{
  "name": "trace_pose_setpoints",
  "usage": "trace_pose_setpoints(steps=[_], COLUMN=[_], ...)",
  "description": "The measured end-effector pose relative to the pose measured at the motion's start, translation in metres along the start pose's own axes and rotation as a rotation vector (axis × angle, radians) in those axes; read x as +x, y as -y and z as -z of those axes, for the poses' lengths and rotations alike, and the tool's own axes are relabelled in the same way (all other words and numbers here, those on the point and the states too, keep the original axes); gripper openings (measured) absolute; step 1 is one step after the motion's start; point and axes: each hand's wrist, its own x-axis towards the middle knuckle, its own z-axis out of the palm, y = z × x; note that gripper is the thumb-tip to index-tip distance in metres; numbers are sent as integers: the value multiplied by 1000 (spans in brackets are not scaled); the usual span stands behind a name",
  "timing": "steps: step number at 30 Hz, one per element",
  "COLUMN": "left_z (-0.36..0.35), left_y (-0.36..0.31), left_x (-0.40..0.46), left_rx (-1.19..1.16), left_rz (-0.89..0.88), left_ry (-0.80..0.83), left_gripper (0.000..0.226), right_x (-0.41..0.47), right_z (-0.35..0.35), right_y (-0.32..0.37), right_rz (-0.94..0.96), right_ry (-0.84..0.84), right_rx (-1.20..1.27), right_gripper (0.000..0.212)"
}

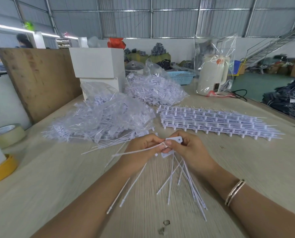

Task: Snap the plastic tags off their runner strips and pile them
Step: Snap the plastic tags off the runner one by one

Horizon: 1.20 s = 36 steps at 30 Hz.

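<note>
Pinching one tag (173,140) between both hands, left hand (143,146) on its tail, right hand (189,148) gripping the bunch above the worktop (57,177), I'd twist sharply at the joint, then drop it on the pile (105,121).

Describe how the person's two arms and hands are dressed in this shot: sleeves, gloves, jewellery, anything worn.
Both forearms are bare, with no sleeves in view, and neither the left hand nor the right hand wears a glove. The only thing worn is a thin gold-coloured metal bangle, with a darker line along its middle, round the right wrist. No rings or watch show. The fingernails look short and unpainted.
</note>
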Motion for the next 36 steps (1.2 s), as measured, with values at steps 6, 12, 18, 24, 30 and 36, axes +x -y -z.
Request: trace_pose_setpoints(steps=[6,12,18,24,30,36], left_z=[7,3,2,-1,-4,-1], left_y=[-4,10,12,9,5,2], left_x=[4,0,-1,-3,-3,-5], left_rx=[-72,282,578,687,701,750], left_rz=[29,15,-120,-207,-221,-177], left_ry=[-83,-125,-67,-27,-37,28], left_gripper=[7,21,13,16,28,38], right_x=[0,10,9,7,3,7], right_z=[3,14,10,7,-1,7], right_y=[2,-12,-13,-8,-9,-8], right_rz=[-34,-220,-230,-35,-104,-101], right_ry=[-41,-113,-30,-127,62,-80], right_rx=[145,-552,-736,-629,-639,-310], right_gripper=[8,11,17,11,18,27])
